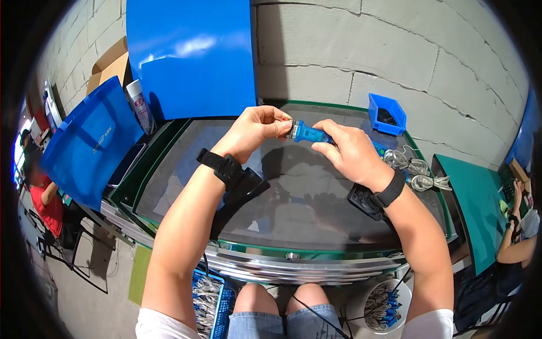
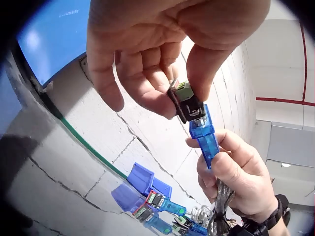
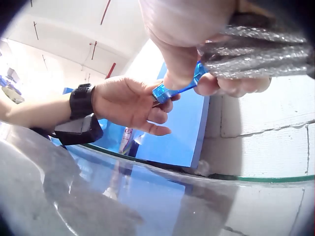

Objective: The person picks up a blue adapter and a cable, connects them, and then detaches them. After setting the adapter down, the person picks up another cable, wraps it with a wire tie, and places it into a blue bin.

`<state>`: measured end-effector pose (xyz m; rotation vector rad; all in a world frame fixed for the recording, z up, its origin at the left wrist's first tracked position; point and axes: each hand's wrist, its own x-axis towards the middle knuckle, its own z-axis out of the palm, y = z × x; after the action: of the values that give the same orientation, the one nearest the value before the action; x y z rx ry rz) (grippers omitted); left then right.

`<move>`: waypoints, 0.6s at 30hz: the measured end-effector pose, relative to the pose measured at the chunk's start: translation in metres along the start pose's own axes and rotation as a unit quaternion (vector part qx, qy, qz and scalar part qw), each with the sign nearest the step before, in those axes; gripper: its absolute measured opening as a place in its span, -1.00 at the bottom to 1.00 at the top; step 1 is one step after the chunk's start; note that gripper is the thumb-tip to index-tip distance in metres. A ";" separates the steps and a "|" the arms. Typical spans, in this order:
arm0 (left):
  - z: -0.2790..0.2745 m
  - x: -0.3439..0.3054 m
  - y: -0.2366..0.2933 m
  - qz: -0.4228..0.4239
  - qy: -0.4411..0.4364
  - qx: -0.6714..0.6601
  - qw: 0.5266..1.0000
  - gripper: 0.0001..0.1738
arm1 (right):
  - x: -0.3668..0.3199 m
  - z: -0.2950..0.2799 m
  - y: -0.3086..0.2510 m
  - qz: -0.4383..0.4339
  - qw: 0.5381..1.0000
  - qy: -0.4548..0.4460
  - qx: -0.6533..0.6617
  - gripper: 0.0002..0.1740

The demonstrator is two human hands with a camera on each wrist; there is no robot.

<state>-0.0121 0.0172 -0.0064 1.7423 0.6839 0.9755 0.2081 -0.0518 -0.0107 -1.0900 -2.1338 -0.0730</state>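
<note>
Over the table, my left hand [image 1: 248,133] pinches a small black adapter with a green terminal block [image 2: 188,102] between thumb and fingers. Its end meets a translucent blue cable connector [image 1: 312,133], which my right hand [image 1: 357,155] grips between thumb and fingers. In the left wrist view the metal edge of the connector [image 2: 208,140] shows right at the adapter. A bundled grey cable [image 3: 258,54] runs back from the connector under my right palm. In the right wrist view my left fingers mostly hide the adapter.
Finished-looking cables with blue connectors [image 1: 415,172] lie at the table's right, near a blue bin [image 1: 387,113]. A spray can [image 1: 141,107] and blue panels stand left. Below are a blue basket [image 1: 227,302] and a white bucket [image 1: 361,308] of cables. People sit at both sides.
</note>
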 end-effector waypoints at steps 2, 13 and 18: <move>0.001 0.000 0.001 -0.003 0.008 0.002 1.000 -0.73 | 0.000 0.000 0.000 -0.002 1.000 -0.005 -0.005 -0.70; -0.004 0.003 -0.006 -0.034 0.010 -0.088 0.995 -0.75 | 0.001 0.005 0.000 -0.037 0.998 0.023 -0.046 -0.72; -0.006 0.004 -0.007 0.005 0.034 -0.036 0.999 -0.77 | 0.001 0.005 0.001 -0.018 0.997 0.013 -0.076 -0.72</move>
<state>-0.0154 0.0260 -0.0105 1.6570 0.6752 1.0570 0.2056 -0.0494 -0.0139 -1.1318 -2.1532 -0.2694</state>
